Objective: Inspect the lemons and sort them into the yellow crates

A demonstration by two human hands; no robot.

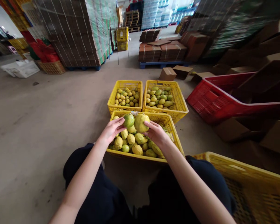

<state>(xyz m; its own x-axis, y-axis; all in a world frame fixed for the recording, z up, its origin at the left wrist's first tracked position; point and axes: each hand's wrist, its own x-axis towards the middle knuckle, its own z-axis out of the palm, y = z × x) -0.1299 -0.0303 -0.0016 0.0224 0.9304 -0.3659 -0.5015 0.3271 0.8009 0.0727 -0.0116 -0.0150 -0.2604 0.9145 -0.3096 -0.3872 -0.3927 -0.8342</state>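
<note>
A round green fruit (128,120) rests in the fingers of my left hand (114,129), closed around its left side. Beside it, my right hand (157,133) grips a larger, lumpy yellow fruit (142,123). The two fruits are held close together, above the near yellow crate (143,158). Inside that crate lie many yellow and green fruits (137,149), some smooth and some knobbly; I cannot tell their exact kind. My right forearm hides part of the crate's right side.
Beyond the near crate stand two yellow crates, one left (126,109) and one right (183,105), both holding similar fruits. A red crate (208,99) with cardboard is at right. Another yellow crate (247,174) sits by my right knee. Wrapped pallet stacks (67,34) stand behind.
</note>
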